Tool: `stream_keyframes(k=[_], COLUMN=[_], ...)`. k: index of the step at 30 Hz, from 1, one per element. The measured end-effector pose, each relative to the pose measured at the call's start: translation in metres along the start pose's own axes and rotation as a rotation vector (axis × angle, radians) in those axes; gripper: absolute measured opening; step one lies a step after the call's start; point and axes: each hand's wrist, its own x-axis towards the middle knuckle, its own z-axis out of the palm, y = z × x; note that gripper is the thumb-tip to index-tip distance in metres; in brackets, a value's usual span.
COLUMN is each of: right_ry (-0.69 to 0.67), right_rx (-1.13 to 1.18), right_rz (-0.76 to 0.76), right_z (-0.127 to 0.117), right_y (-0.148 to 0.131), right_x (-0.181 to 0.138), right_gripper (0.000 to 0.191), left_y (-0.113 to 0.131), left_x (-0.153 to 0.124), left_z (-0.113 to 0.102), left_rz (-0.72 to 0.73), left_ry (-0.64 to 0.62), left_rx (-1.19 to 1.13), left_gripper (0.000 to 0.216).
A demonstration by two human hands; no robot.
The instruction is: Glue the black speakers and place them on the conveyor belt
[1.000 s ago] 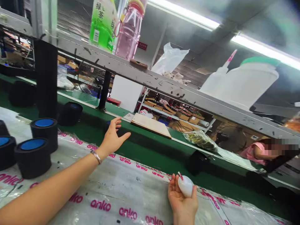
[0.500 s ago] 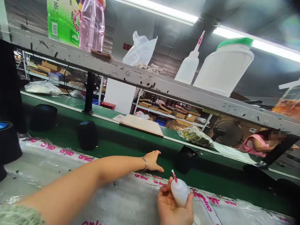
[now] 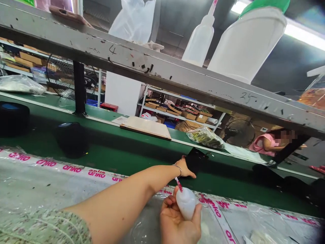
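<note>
Left hand (image 3: pixel 187 168) reached farther, now touching black cylinder (image 3: pixel 196 161), fingers spread; right hand (image 3: pixel 179 225) clasps small white bottle (image 3: pixel 186 203).

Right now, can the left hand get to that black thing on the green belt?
Probably yes: the left hand already reaches the black object on the green conveyor belt, fingers at its side, nothing between them.

The belt (image 3: pixel 142 154) was dark green, the speaker (image 3: pixel 72 139) black. The small bottle (image 3: pixel 186 203) was milky white with a pink-striped nozzle. Pink lettering ran across the clear plastic sheet (image 3: pixel 50 189).
</note>
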Motion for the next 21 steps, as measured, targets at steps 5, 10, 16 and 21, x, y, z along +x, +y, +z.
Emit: stream_keyframes(k=[5,10,16,21], right_ry=[0.009,-0.016,-0.079,-0.168], right_rx=[-0.015,-0.038,-0.127,-0.235], right_rz=[-0.014,-0.010,0.007,0.029], right_z=[-0.003,0.001,0.004,0.002], right_y=[-0.004,-0.004,-0.006,0.002], right_x=[0.005,0.003,-0.010,-0.020], right_gripper=[0.041,0.040,0.039,0.035], left_y=[-0.009,-0.041,-0.086,-0.089], left_x=[-0.036,-0.088,-0.172,-0.273], left_z=[-0.016,-0.070,-0.179,-0.266], left_rz=[0.012,-0.042,-0.161,-0.137], left_ry=[0.075,0.143,0.200,0.334], left_rx=[0.048,0.062,0.102,0.158], left_gripper=[0.105,0.080,0.059,0.076])
